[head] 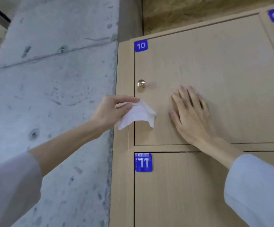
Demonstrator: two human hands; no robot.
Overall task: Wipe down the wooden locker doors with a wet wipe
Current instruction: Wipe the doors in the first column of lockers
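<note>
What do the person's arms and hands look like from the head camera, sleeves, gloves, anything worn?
Both hands are bare: no gloves, rings or watch show on the left hand or the right hand. Each arm wears a loose, pale bluish-white long sleeve, pushed up the forearm on the left sleeve, ending just above the wrist on the right sleeve.

Wooden locker door (pixel 215 66) with knob (pixel 141 83), blue label (pixel 141 45).

Pale beige wood-grain locker door (pixel 215 79) with faint straight grain; blue square number plates with white numerals, "10" (pixel 141 45) at upper centre, "11" (pixel 143 162) at lower centre. Round brass-gold knob (pixel 141 83). White crumpled wet wipe (pixel 137 115). Mottled grey concrete pillar (pixel 51 79) with dark specks, at left. Pale blue-white sleeves (pixel 255 190) at the lower corners.
</note>
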